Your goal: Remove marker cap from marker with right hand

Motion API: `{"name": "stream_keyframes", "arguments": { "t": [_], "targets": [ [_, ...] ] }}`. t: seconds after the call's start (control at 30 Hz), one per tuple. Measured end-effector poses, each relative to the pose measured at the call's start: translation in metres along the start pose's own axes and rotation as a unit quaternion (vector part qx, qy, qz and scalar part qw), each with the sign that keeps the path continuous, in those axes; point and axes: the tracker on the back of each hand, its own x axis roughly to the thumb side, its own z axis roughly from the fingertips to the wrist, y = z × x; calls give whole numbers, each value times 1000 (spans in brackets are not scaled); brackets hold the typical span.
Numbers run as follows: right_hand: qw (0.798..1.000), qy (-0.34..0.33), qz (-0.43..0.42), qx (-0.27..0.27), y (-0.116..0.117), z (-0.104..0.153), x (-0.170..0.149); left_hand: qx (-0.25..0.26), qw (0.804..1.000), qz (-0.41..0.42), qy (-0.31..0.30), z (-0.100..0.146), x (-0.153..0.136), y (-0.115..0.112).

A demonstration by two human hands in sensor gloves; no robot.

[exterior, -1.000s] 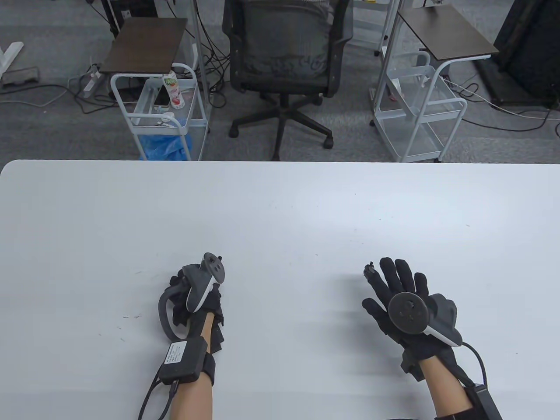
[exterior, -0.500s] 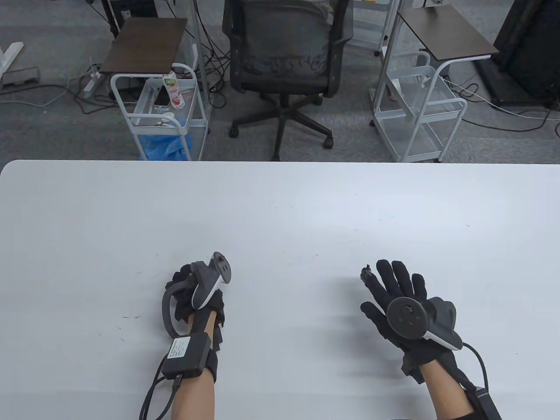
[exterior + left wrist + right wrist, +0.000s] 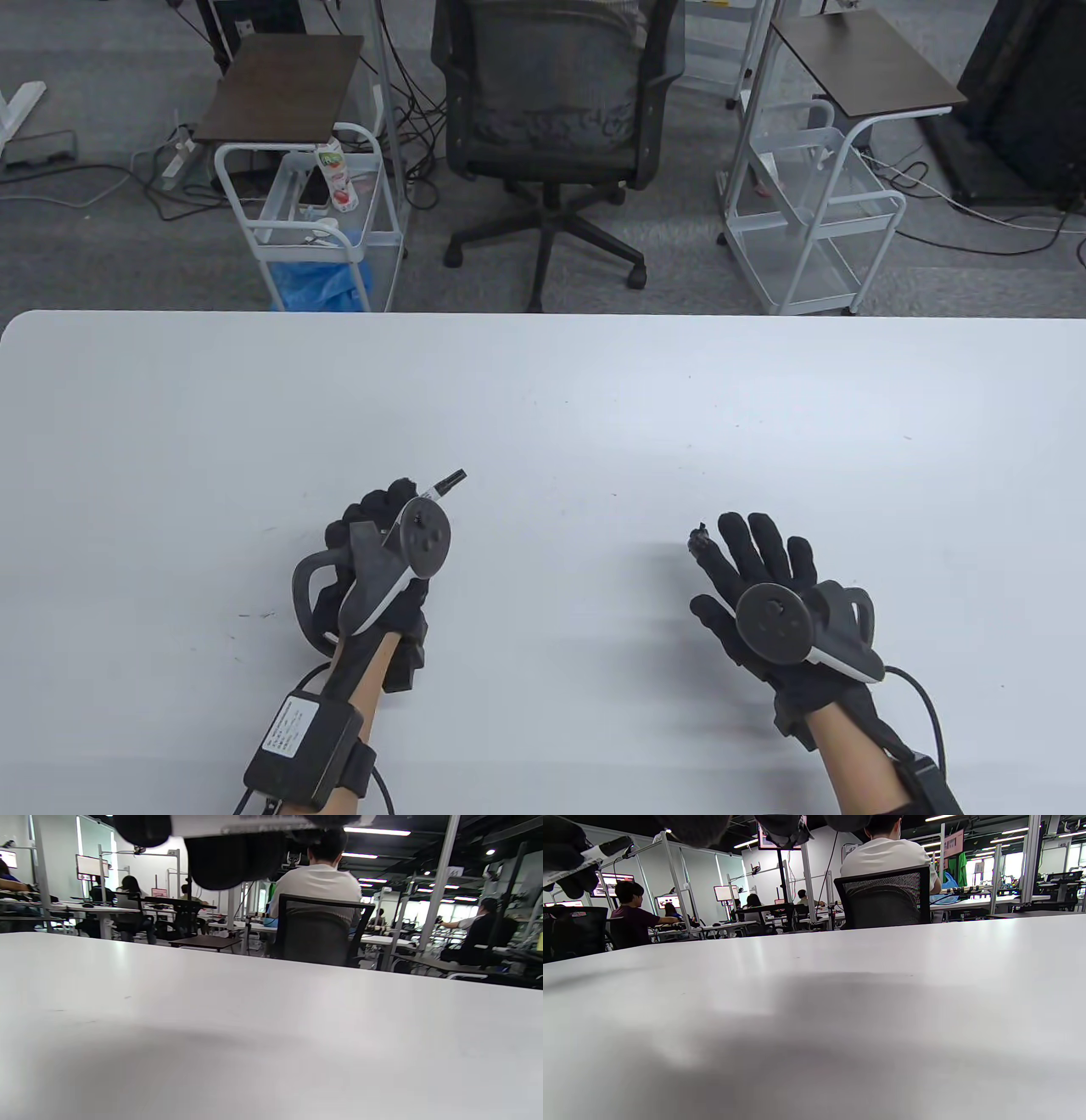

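My left hand [image 3: 377, 518] grips a white marker [image 3: 439, 487] above the white table [image 3: 543, 399]. The marker's black capped end [image 3: 456, 476] points away and to the right, past the tracker. In the left wrist view the marker body [image 3: 254, 820] lies across the top edge under my gloved fingers [image 3: 233, 857]. The right wrist view shows the marker [image 3: 594, 853] at the top left. My right hand [image 3: 751, 552] is open with spread fingers, palm down just above the table. It is well to the right of the marker and holds nothing.
Beyond the table's far edge stand an office chair [image 3: 551, 102] and two white wire carts [image 3: 314, 212] [image 3: 814, 229]. Cables run from both wrists off the near edge.
My left hand has turned and swung a little left and forward, and the marker's black end now sticks out past the tracker. My right hand has drifted slightly left and nearer, still open.
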Motion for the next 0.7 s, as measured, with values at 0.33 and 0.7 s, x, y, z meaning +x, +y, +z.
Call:
{"name": "stream_keyframes", "arguments": {
  "t": [0.33,0.7],
  "targets": [
    [999,12,10,36,15,-3,1,-92,993,23,-74,25,17,-56],
    [999,-40,-6,-34,-21,-18,49,-137,976,49,-160,36,30,-61]
  ]
}}
